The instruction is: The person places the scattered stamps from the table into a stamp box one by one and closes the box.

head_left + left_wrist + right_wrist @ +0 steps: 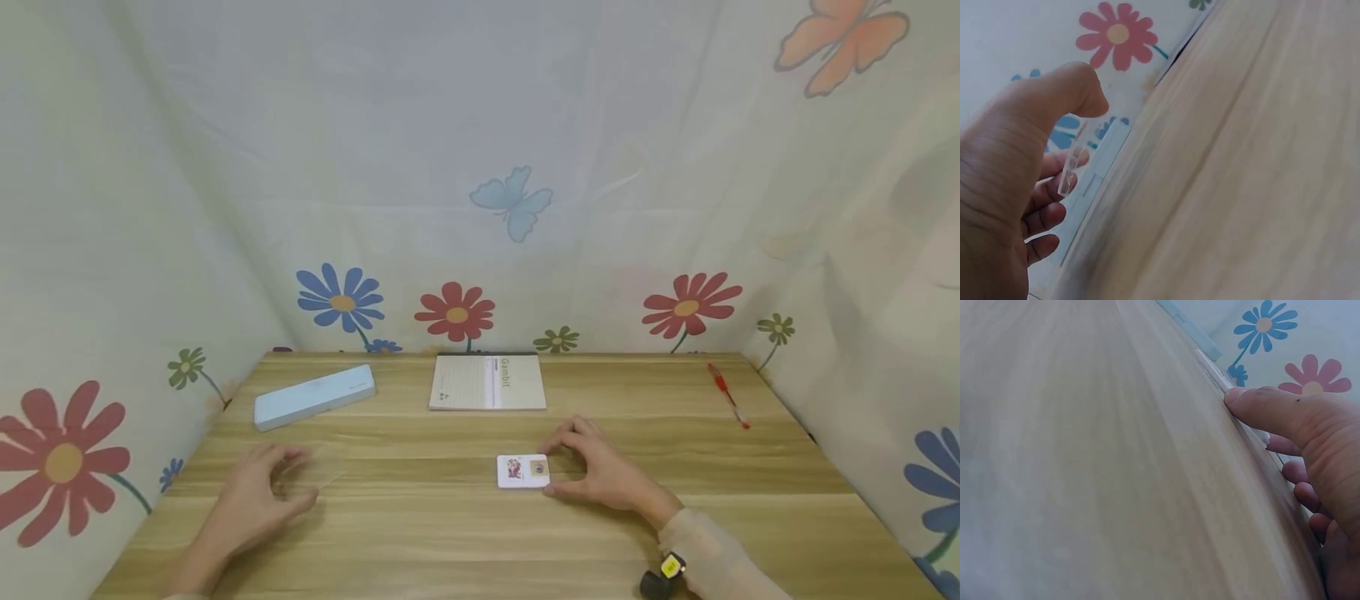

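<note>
In the head view my left hand (251, 500) is at the left of the table, its thumb and fingers around a clear plastic piece (1071, 165). That piece is see-through, with a thin straight edge, and much of it is hard to make out. My right hand (603, 471) pinches a small white pack of cards (522, 472) by its right end, thumb on the near side and fingers on the far side. Two coloured pictures show on the top of the pack, which is low at the table top. In the right wrist view the thumb (1254, 403) hides most of it.
A pale blue case (315, 397) lies at the back left of the wooden table (420, 542). A notebook (487, 382) is at the back middle, and a red pen (727, 395) at the back right. A flowered curtain (390, 167) hangs behind.
</note>
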Available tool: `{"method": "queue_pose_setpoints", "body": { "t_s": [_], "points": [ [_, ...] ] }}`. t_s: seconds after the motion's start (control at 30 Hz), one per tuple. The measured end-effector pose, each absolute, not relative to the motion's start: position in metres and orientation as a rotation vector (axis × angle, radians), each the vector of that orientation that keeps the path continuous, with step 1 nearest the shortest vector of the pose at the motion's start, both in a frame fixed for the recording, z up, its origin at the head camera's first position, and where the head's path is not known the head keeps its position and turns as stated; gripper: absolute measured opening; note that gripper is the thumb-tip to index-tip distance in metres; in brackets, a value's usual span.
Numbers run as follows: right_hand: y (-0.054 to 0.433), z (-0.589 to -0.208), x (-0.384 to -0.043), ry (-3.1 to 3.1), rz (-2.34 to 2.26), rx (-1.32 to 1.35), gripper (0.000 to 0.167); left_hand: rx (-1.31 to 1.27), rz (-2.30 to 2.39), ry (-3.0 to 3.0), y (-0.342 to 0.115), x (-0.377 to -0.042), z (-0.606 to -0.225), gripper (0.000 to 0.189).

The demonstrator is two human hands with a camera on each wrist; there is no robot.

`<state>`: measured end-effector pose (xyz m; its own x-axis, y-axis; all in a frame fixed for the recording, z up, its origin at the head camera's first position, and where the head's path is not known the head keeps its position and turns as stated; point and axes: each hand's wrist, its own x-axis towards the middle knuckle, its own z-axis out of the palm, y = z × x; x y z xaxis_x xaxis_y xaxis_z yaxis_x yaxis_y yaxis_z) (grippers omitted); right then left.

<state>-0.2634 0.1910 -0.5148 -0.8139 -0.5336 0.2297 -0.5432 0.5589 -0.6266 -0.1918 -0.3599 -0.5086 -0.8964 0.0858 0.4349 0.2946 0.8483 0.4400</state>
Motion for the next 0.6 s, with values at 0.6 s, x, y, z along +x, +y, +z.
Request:
{"method": "queue_pose_setpoints", "body": {
  "t_s": [0.6],
  "points": [
    [0.19, -0.516, -0.263, -2.743, 1.126, 0.969, 0.05, -0.728, -0.773, -2.56, -0.247, -0.24, -0.474, 0.06]
  ]
}}
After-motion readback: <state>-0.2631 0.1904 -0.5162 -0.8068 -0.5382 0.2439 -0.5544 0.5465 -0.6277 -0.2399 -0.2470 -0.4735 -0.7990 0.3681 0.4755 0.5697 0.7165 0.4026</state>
